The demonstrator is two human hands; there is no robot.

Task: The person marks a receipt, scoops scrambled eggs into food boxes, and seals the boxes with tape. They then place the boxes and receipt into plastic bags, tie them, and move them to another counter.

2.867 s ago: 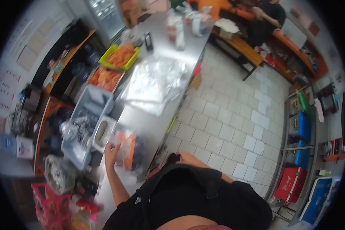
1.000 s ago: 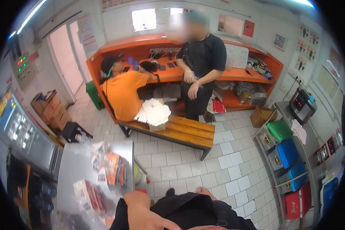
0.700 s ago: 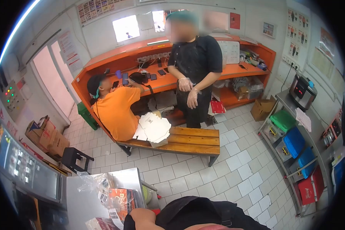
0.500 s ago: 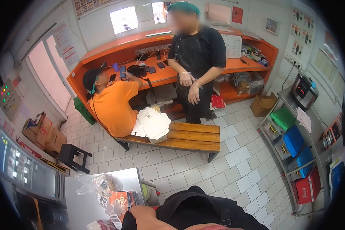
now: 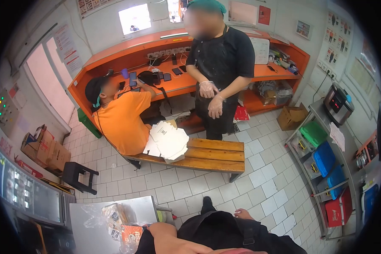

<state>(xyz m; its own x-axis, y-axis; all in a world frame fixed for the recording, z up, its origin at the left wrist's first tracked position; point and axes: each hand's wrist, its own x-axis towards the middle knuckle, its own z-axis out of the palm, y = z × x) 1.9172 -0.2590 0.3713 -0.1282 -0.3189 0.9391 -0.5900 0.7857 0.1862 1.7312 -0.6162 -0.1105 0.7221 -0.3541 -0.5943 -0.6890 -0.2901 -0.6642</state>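
Note:
My right hand (image 5: 243, 213) shows small beside my dark apron (image 5: 211, 230), at the lower right of my body. Its fingers look loose and apart, with nothing visible in them. My left forearm (image 5: 167, 237) bends across the bottom edge, and the left hand itself is out of the picture. Near that elbow, plastic-wrapped packs (image 5: 114, 218) and an orange printed packet (image 5: 131, 237) lie on a steel table (image 5: 86, 224).
A wooden bench (image 5: 216, 154) carries white cardboard sheets (image 5: 167, 139). A person in orange (image 5: 122, 120) sits there holding a phone (image 5: 133, 79). Another person (image 5: 220, 59) stands wearing clear gloves. A black stool (image 5: 78, 173) is left; a steel rack (image 5: 317, 178) with coloured-lidded bins is right.
My right hand has come into view beside my apron, and a dark shoe now shows below. The seated person's phone is raised slightly. My view has shifted a little.

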